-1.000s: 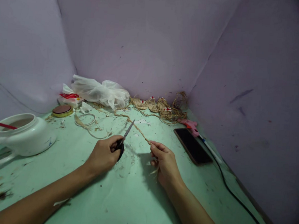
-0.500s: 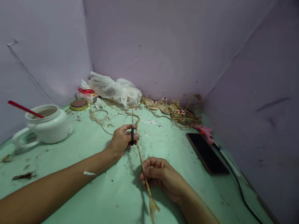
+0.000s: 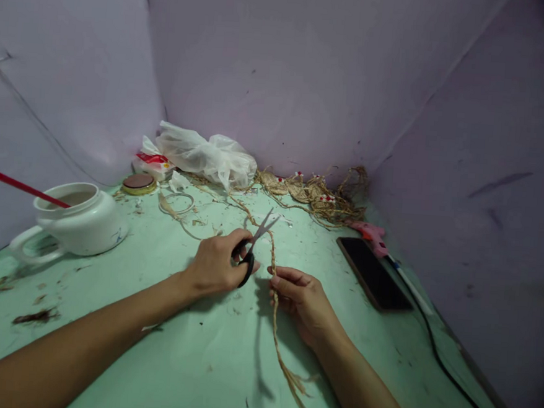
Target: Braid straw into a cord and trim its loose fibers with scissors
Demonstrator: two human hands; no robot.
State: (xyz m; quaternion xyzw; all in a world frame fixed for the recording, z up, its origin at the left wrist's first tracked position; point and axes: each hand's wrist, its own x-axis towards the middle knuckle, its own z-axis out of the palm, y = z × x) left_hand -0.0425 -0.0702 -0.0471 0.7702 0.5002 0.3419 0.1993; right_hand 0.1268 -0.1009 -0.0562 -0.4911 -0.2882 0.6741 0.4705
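Observation:
My left hand has its fingers in the black handles of a pair of scissors. Their blades are spread apart and point up and away, close beside a braided straw-coloured cord. My right hand pinches that cord between thumb and fingers, a little below the blades. From the pinch, the lower length runs toward me and ends in loose, frayed fibres. The upper length bends left over the table toward the plastic bag.
A white pot holding a red stick stands at left. Along the back lie a plastic bag, a round tin and woven fibre pieces. A phone and a pink glue gun with its cable are at right.
The scissors in my left hand have turned and their blades have opened beside the cord. My right hand has moved up along the cord, nearer the scissors.

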